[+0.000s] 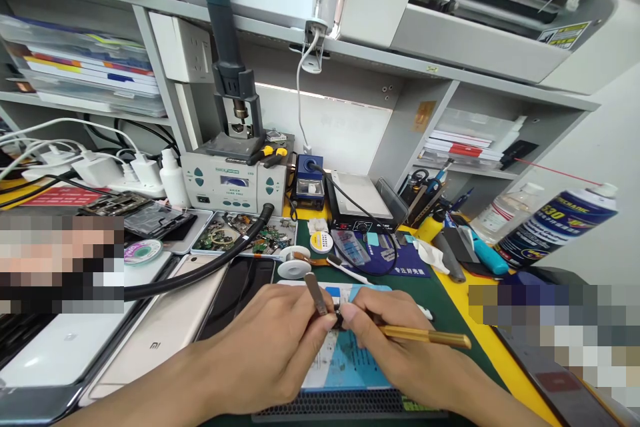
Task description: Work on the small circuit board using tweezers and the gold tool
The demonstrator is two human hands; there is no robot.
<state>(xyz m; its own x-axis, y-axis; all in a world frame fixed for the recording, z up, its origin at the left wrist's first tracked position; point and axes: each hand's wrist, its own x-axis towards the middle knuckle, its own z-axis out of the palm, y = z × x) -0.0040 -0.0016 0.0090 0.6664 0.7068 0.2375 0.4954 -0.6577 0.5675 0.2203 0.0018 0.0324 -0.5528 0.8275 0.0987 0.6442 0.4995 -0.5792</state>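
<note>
Both hands meet over a blue-and-white printed mat [345,360], with fingertips almost touching. My left hand [270,340] is closed in a pinch; a flat silver metal tool [315,293], like tweezers, sticks up between its thumb and fingers. My right hand [395,333] is closed too, and a slim gold-coloured tool handle [430,337] lies across it, pointing out to the right. That tool's working tip is hidden by the fingers. A small dark part [340,320] shows between the fingertips, too covered to name.
Phones, including a gold one [165,327], lie left of the mat. Behind are a tray of circuit boards [250,233], a black hose [215,267], a white spool [294,263] and a grey soldering station [230,180]. A spray can [555,227] leans at right.
</note>
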